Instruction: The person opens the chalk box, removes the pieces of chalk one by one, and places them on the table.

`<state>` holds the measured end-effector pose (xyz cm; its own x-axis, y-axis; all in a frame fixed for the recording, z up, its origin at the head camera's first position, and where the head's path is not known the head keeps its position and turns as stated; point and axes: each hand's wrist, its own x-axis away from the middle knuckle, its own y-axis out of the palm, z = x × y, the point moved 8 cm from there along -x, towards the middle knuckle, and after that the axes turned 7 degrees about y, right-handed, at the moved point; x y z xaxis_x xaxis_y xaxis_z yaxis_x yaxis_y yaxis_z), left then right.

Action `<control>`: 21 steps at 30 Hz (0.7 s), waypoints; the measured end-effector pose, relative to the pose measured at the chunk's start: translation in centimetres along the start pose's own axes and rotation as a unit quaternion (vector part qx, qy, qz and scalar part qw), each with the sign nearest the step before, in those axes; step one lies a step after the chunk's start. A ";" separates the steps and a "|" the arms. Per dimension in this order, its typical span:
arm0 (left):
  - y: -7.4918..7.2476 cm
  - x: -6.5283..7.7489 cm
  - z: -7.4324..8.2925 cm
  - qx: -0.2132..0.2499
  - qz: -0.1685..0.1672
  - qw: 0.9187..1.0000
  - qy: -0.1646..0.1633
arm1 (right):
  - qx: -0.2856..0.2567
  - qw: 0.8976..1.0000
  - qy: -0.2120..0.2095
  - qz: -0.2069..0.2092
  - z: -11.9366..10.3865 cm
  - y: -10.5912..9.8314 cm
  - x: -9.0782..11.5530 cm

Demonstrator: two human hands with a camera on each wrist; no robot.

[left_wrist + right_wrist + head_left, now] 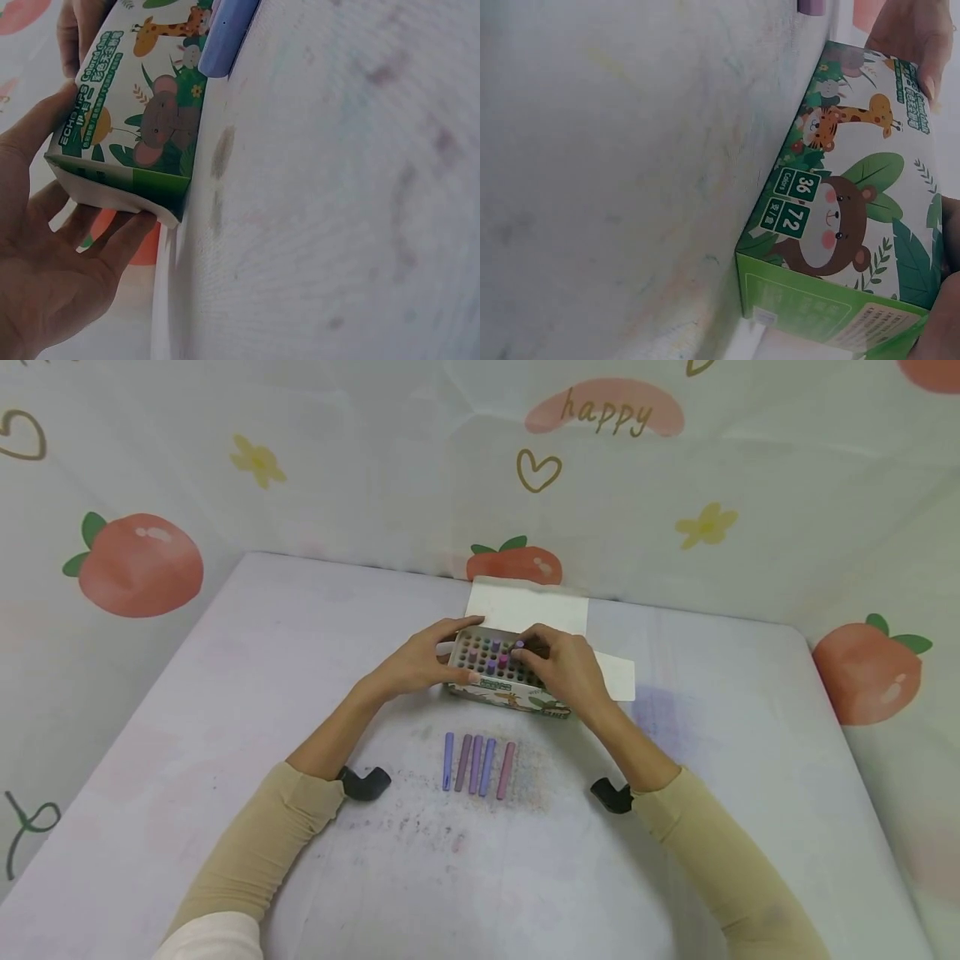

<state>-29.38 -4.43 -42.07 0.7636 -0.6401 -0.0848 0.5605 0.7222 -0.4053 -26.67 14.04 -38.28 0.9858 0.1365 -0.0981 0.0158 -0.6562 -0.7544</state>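
Note:
An open chalk box (510, 695) with animal pictures stands on the table, its top full of round holes. Pink and purple chalk sticks (503, 661) poke up from some of them. My left hand (420, 662) grips the box's left end, thumb at the front edge and fingers round the far side. Over the holes, my right hand (567, 667) pinches a purple chalk stick (518, 646) between thumb and fingertips. In the right wrist view that hand is mostly cut off by the edge. Several purple, blue-violet and pink chalks (476, 764) lie in a row before the box.
The white lid (532, 604) is folded back behind the box, and a side flap (617, 677) sticks out to the right. Chalk smudges (663, 718) mark the white tabletop. A printed fabric backdrop (375, 468) rises behind the table.

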 end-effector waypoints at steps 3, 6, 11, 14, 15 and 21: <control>0.0 0.0 0.0 0.001 0.001 1.000 0.000 | -0.030 0.999 -0.001 0.010 0.1 -0.1 0.2; 0.0 0.1 0.0 0.003 0.003 1.000 0.000 | -0.067 0.997 -0.015 0.032 0.0 -0.3 0.5; -0.3 0.2 0.0 0.003 0.009 1.000 -0.004 | -0.155 0.984 -0.046 0.070 -1.5 -1.6 1.5; -0.3 0.1 0.1 -0.002 0.004 1.000 -0.004 | -0.202 0.976 -0.048 0.068 -2.8 -2.5 2.3; -0.2 0.1 0.1 -0.003 0.002 1.000 -0.004 | -0.215 0.974 -0.044 0.065 -3.1 -2.8 2.5; -0.1 0.0 0.3 0.002 -0.004 1.000 -0.004 | -0.255 0.964 -0.044 0.064 -2.8 -3.1 2.5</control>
<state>-29.32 -4.38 -41.78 0.7622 -0.6431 -0.0745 0.5669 0.7185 -0.4029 -23.76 14.35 -34.37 0.9673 0.0779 -0.2413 -0.0031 -0.9479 -0.3184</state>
